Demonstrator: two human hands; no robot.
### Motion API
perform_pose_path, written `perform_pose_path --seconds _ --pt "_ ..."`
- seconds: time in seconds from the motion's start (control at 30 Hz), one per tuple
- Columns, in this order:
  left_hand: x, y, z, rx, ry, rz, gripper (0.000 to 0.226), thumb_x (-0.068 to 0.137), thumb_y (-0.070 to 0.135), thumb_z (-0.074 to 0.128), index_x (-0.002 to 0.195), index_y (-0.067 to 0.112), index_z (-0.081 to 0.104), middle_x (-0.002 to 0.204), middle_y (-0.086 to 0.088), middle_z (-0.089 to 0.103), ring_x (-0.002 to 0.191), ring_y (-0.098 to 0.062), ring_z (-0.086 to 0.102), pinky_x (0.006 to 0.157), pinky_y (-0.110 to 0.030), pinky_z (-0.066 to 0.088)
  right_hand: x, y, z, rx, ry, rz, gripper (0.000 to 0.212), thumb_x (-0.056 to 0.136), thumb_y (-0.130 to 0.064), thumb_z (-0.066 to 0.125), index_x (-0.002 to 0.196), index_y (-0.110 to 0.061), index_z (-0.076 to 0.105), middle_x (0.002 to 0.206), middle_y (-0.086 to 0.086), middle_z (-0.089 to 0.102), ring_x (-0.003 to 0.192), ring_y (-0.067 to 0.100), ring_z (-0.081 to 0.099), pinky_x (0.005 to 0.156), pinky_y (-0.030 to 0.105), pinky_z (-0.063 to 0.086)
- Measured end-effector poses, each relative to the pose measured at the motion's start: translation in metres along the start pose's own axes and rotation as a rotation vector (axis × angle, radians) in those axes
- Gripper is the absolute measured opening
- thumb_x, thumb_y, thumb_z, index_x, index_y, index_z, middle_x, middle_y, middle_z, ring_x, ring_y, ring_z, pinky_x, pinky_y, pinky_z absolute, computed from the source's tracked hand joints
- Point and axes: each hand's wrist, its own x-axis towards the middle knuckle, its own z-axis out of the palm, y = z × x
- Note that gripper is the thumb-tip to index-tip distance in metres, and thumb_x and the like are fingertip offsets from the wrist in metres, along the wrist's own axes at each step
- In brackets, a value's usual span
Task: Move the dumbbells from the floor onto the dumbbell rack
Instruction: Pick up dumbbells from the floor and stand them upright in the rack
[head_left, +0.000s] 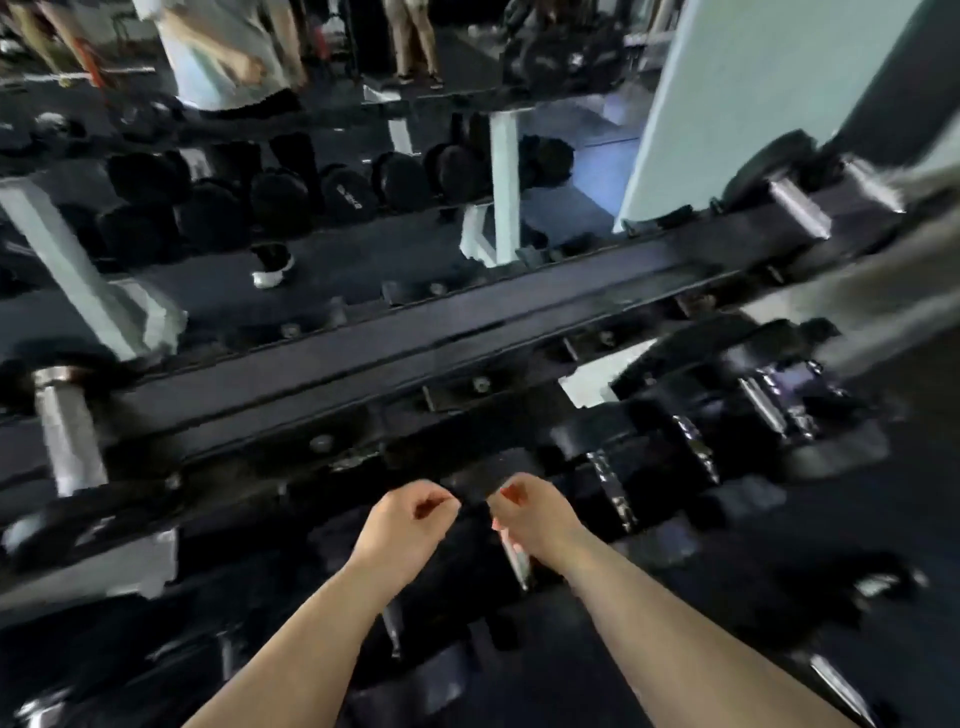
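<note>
dim gym floor under a mirrored wall sets the scene. left hand (410, 522) and right hand (535, 519) hover close together, fingers curled loosely, holding nothing, just above a dumbbell's chrome handle (517, 558). beyond them the dumbbell rack (415, 353) runs across, its top tier mostly bare, dumbbells (691, 441) filling the lower tier at right. much seems left to do.
</note>
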Motion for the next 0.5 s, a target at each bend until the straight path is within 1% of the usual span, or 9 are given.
perform_pose_path --seconds 0.07,0.17,0.27,0.33,0.4,0.5 --pt "-0.017 0.015 0.073 0.043 -0.095 -0.008 0.026 0.086 0.019 0.053 0.062 0.029 0.054 0.058 0.005 0.054 0.053 -0.010 0.048 0.054 -0.024 0.039 -0.040 0.072 -0.051 0.146 0.052 0.122 0.024 0.089 -0.015 0.048 0.066 -0.020 0.045 0.061 -0.001 0.052 0.048 0.011 0.045 0.045 0.017 0.035" --pt "-0.052 0.035 0.189 0.056 -0.276 -0.046 0.026 0.087 0.021 0.051 0.062 0.028 0.054 0.060 0.004 0.054 0.052 -0.010 0.049 0.053 -0.022 0.040 -0.104 0.179 -0.124 0.264 0.149 0.324 0.014 0.089 -0.010 0.044 0.076 -0.015 0.048 0.062 0.002 0.050 0.047 0.012 0.042 0.044 0.020 0.030" --pt "-0.079 0.046 0.288 0.074 -0.439 -0.077 0.028 0.088 0.016 0.050 0.062 0.025 0.053 0.058 0.003 0.052 0.049 -0.010 0.048 0.054 -0.022 0.040 -0.159 0.267 -0.180 0.286 0.268 0.449 0.018 0.089 -0.010 0.043 0.072 -0.015 0.048 0.064 0.001 0.053 0.049 0.013 0.044 0.045 0.018 0.034" --pt "-0.089 0.054 0.338 0.096 -0.486 -0.086 0.028 0.088 0.014 0.049 0.062 0.025 0.053 0.058 0.004 0.053 0.047 -0.009 0.048 0.050 -0.018 0.041 -0.181 0.314 -0.211 0.327 0.338 0.525 0.021 0.089 -0.010 0.041 0.069 -0.016 0.047 0.066 0.001 0.053 0.051 0.014 0.045 0.048 0.020 0.036" --pt "-0.093 0.059 0.380 0.109 -0.520 -0.101 0.027 0.088 0.012 0.049 0.063 0.023 0.054 0.059 0.004 0.053 0.048 -0.008 0.049 0.047 -0.014 0.041 -0.195 0.354 -0.235 0.367 0.382 0.572 0.019 0.088 -0.009 0.038 0.073 -0.013 0.049 0.068 0.001 0.053 0.053 0.014 0.045 0.051 0.022 0.036" --pt "-0.088 0.060 0.435 0.132 -0.554 -0.163 0.024 0.088 0.013 0.049 0.066 0.021 0.055 0.063 0.001 0.056 0.051 -0.011 0.051 0.051 -0.020 0.041 -0.202 0.406 -0.264 0.419 0.419 0.611 0.016 0.089 -0.008 0.038 0.080 -0.012 0.050 0.068 0.001 0.053 0.054 0.014 0.046 0.052 0.021 0.038"
